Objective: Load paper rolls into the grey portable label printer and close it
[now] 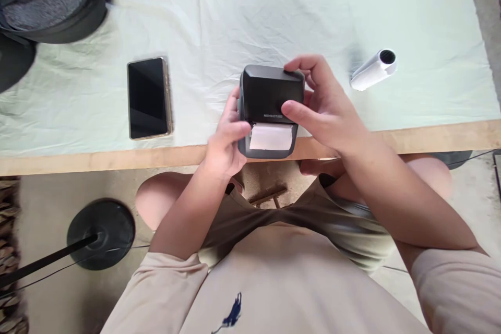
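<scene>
A black label printer (270,91) marked NIIMBOT is held up between both hands over the table's front edge. White label paper (271,136) shows in the slot at its near end. My left hand (227,143) grips the printer's left side, with the thumb on the near left corner. On the right side, my right hand (319,96) is closed around the body, its thumb on the top face and a fingertip at the far right corner. The undersides of the fingers are hidden by the printer.
Left of the printer lies a dark-screened phone (147,98). A white paper roll (373,69) with a black core lies at the right. A black bag (58,5) fills the far left corner of the cloth-covered table (235,10). Below stands a round black base (102,232).
</scene>
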Tool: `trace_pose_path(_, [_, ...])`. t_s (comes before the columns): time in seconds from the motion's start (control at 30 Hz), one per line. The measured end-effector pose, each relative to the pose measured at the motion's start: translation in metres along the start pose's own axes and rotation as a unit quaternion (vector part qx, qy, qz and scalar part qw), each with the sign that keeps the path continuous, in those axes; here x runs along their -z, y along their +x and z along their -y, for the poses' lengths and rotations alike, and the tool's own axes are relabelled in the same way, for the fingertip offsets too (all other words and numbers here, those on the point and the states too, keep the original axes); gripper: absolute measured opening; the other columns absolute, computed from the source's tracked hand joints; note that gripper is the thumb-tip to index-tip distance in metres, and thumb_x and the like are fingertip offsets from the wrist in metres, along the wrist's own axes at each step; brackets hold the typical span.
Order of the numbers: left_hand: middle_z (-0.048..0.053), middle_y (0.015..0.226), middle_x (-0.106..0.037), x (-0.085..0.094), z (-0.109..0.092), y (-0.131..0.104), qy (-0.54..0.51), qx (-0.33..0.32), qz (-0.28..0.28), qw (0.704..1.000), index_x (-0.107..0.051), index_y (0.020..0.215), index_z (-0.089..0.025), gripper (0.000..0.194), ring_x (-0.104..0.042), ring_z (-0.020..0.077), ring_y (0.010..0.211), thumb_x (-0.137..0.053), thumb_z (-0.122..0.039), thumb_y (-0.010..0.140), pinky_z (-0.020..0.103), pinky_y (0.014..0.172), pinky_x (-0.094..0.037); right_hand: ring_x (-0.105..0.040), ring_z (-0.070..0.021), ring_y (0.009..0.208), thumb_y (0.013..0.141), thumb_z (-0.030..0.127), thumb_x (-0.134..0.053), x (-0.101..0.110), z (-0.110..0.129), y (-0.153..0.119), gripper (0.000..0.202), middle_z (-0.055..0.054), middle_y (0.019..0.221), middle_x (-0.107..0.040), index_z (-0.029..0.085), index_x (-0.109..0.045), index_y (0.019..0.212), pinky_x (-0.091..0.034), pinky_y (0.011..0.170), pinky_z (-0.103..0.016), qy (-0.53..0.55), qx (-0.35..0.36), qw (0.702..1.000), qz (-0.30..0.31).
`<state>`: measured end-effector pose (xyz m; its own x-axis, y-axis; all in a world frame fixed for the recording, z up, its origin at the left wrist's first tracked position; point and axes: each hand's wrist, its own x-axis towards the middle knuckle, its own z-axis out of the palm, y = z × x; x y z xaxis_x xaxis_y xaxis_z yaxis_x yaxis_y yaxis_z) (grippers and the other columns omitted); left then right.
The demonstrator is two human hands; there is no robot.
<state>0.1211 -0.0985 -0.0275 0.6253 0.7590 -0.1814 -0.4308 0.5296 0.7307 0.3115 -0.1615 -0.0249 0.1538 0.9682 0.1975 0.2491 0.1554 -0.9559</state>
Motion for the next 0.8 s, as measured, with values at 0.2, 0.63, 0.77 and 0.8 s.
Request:
trace_pose_path(0.2, [0.009,0.102,-0.083,-0.015,-0.006,0.003,-0.031,0.043,-0.033,0.998,-0.066,0.092,-0.027,0.022,-0.072,0.0392,0.142,-0.065,-0.048,0.09,0.048,0.109,-0.066,-0.068,-0.0141,0.079,0.09,0.065,-0.083,-0.004,-0.004,-0.003,0.062,0.002,0.116,-0.067,0.039,-0.053,0.138,-0.064,0.065,-0.03,0.029,-0.035,0.999,0.015])
trace_pose_path(0.63, [0.003,0.069,-0.071,-0.019,-0.008,0.006,-0.013,0.064,-0.14,0.988,-0.063,0.072,-0.029,0.029,-0.077,0.0311,0.131,-0.053,-0.022,0.099,0.04,0.112,-0.063,-0.066,-0.0339,0.145,0.087,0.051,-0.087,0.021,0.023,-0.008,0.065,-0.002,0.16,-0.065,0.041,-0.063,0.146,-0.064,0.117,-0.054,-0.103,0.05,0.993,0.033])
trace_pose_path(0.77, [0.007,0.093,-0.082,-0.024,-0.009,0.002,-0.028,0.046,-0.108,0.993,-0.071,0.09,-0.024,0.031,-0.071,0.0312,0.145,-0.045,-0.029,0.107,0.045,0.12,-0.06,-0.073,-0.0303,0.108,0.093,0.051,-0.08,0.023,0.028,-0.006,0.038,-0.005,0.115,-0.075,0.036,-0.07,0.127,-0.068,0.093,-0.052,-0.209,0.116,0.968,-0.081])
trace_pose_path(0.8, [0.009,0.101,-0.084,-0.024,-0.01,0.001,-0.034,0.049,-0.095,0.994,-0.072,0.094,-0.022,0.033,-0.068,0.0321,0.149,-0.043,-0.032,0.107,0.046,0.121,-0.059,-0.072,-0.0292,0.1,0.093,0.054,-0.081,0.024,0.03,-0.004,0.037,-0.004,0.105,-0.072,0.036,-0.07,0.123,-0.068,0.091,-0.052,-0.226,0.124,0.963,-0.08])
